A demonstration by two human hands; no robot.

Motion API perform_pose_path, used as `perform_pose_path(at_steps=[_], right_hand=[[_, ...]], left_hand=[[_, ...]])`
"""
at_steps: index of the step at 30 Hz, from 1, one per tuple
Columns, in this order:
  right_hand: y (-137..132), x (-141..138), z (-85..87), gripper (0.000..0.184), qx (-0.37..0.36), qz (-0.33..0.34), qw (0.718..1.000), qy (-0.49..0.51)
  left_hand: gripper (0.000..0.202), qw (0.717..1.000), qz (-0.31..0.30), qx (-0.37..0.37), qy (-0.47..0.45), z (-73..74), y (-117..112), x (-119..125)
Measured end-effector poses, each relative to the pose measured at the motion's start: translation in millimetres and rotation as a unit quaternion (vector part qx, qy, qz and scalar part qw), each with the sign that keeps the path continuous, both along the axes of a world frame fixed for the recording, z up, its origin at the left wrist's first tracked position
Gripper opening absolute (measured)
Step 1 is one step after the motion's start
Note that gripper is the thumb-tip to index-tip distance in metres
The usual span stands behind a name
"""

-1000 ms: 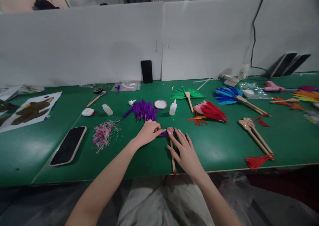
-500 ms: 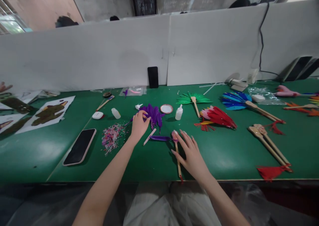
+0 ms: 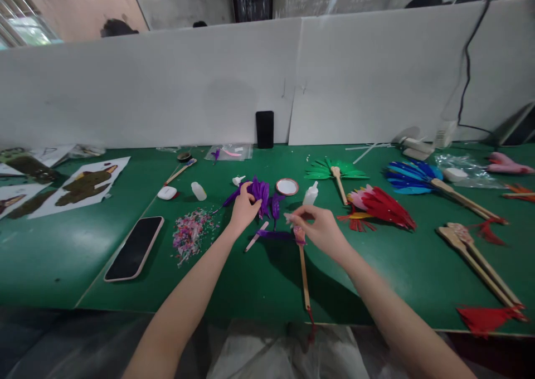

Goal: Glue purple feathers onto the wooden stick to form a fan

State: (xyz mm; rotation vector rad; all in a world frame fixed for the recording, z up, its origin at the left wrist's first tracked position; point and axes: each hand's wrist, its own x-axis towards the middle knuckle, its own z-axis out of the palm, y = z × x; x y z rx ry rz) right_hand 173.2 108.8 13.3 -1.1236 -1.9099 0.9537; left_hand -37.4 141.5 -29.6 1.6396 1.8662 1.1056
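My left hand [image 3: 244,207] is closed on a pile of purple feathers [image 3: 261,192], thumb and fingers curled at its near left side. My right hand [image 3: 320,228] is held over the head of a wooden stick [image 3: 304,276], its thumb and fingertips pinched together. Whatever lies between those fingertips is too small to make out. The stick points toward me, with a red tassel at its lower end. A single purple feather [image 3: 276,234] lies crosswise at the stick's head. Left of it rests a short flat wooden stick [image 3: 256,237].
A white squeeze bottle [image 3: 310,194] stands behind my right hand, near a round white lid [image 3: 287,186]. Colourful confetti [image 3: 192,234] and a phone [image 3: 134,248] lie left. Green [image 3: 337,173], red [image 3: 382,206] and blue feather fans [image 3: 412,175] lie right, beside bare wooden sticks [image 3: 472,262].
My right hand has gone from spread fingers beside the stick to a pinch above its head. My left hand has closed on the purple feathers. The view has shifted slightly.
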Motion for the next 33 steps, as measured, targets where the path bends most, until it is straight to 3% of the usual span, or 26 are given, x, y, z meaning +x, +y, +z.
perform_pose_path(at_steps=[3, 5, 8, 11, 15, 21, 25, 33], right_hand=[[30.8, -18.8, -1.6, 0.033, -0.077, 0.027, 0.993, 0.087], [41.6, -29.5, -9.7, 0.037, -0.103, 0.019, 0.988, 0.113], [40.7, -36.9, -23.7, 0.037, -0.114, 0.011, 0.987, 0.113], [29.6, -36.4, -29.9, 0.034, -0.112, 0.044, 0.987, 0.108], [17.3, -34.9, -24.3, 0.035, -0.149, 0.103, 0.977, 0.117], [8.5, -35.6, -15.3, 0.042, -0.162, 0.098, 0.975, 0.119], [7.8, -36.6, -15.7, 0.043, -0.157, 0.05, 0.976, 0.14], [9.9, -39.6, -21.1, 0.041, -0.209, -0.046, 0.95, 0.228]], left_hand=[[0.061, 0.988, 0.033, 0.02, -0.148, 3.2, -0.6, -3.5], [0.056, 0.969, 0.02, 0.039, -0.244, 9.3, -3.1, -3.2], [0.035, 0.943, -0.032, 0.046, -0.327, 21.8, -10.5, 3.2], [0.029, 0.924, -0.075, 0.033, -0.374, 32.3, -20.1, 14.6], [0.023, 0.912, -0.112, 0.002, -0.395, 38.9, -31.1, 27.2], [0.027, 0.938, -0.07, -0.052, -0.337, 42.7, -34.8, 28.2], [0.025, 0.934, -0.066, -0.036, -0.349, 39.0, -33.8, 26.0], [0.026, 0.94, -0.016, 0.039, -0.337, 33.5, -36.3, 24.7]])
